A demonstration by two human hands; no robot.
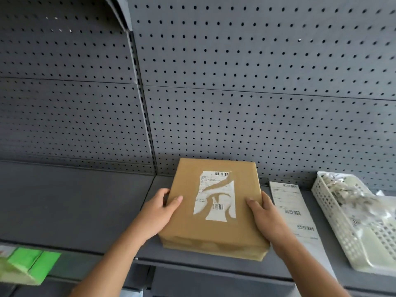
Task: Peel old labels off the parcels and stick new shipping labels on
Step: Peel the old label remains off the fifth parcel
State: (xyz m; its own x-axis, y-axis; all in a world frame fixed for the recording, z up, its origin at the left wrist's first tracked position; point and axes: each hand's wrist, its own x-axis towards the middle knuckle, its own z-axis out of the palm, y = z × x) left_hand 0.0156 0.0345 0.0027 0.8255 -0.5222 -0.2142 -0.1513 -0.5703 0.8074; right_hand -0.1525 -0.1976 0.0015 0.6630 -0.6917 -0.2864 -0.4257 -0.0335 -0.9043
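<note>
The left hand (159,213) and right hand (264,215) grip opposite sides of the brown parcel (212,230) (its label (215,196) partly torn) on the shelf (85,211).

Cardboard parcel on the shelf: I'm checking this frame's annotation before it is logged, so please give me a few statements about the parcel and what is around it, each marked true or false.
1. Both hands grip the cardboard parcel, the left hand at its left edge and the right hand at its right edge. True.
2. The old label on the parcel's top is whole. False: the old label is torn, and brown cardboard shows through it.
3. A label sheet lies flat on the shelf to the right of the parcel. True.
4. The white basket stands to the left of the parcel. False: the white basket is at the right, beyond the label sheet.
</note>
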